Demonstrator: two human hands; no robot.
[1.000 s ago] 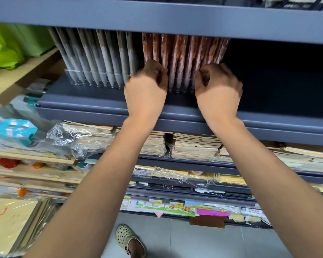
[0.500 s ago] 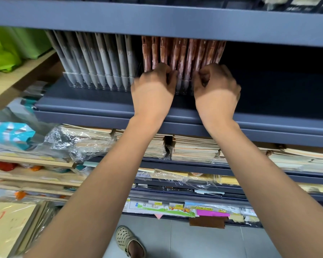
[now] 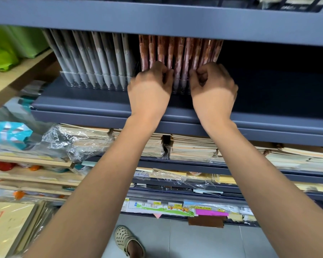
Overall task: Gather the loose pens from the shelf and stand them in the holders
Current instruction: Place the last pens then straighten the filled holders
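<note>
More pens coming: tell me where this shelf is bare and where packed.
Bare: the shelf right of the brown pens and right hand, and its front strip before the grey pens. Packed: among those pens; paper stacks below.

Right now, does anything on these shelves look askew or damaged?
The grey pens and reddish-brown pens stand in rows. Only the clear plastic wrap on the paper stack one shelf below, at the left, looks torn and crumpled.

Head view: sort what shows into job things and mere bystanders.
Job: brown pens, grey pens, clear holder, left hand and right hand gripping the brown pens.
Bystanders: notebook stacks, green bag, price labels, sandal.
</note>
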